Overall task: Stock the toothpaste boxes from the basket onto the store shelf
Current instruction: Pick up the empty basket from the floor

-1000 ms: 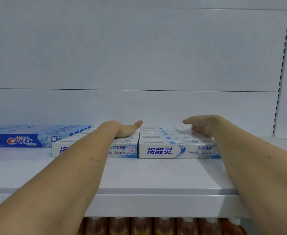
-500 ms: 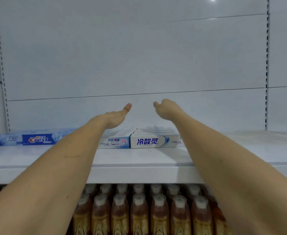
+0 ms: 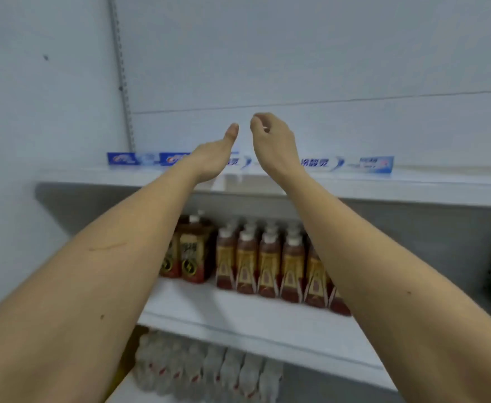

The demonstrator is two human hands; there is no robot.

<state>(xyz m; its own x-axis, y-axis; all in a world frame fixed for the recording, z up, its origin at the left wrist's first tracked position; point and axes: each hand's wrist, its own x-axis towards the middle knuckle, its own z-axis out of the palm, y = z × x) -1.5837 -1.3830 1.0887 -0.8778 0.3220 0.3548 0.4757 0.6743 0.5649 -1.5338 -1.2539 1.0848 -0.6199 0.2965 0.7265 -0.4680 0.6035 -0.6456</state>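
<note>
Both forearms reach up and forward, with the hands raised in front of the top shelf [image 3: 383, 187] and apart from everything on it. The left hand [image 3: 212, 157] is turned edge-on with its thumb pointing up and its fingers relaxed; it holds nothing. The right hand [image 3: 270, 141] is close beside it, its back toward the camera and its fingers curled loosely downward, also holding nothing, though the blur hides the fingertips.

The toothpaste boxes lie flat in a row along the back of the top shelf. The blue Crest boxes [image 3: 134, 158] are at the left end near the upright. The white-and-blue boxes [image 3: 351, 163] run toward the right, partly hidden behind the hands.

On the shelf below stand brown drink bottles [image 3: 267, 263] with white caps. Lower still are clear bottles [image 3: 209, 370].
</note>
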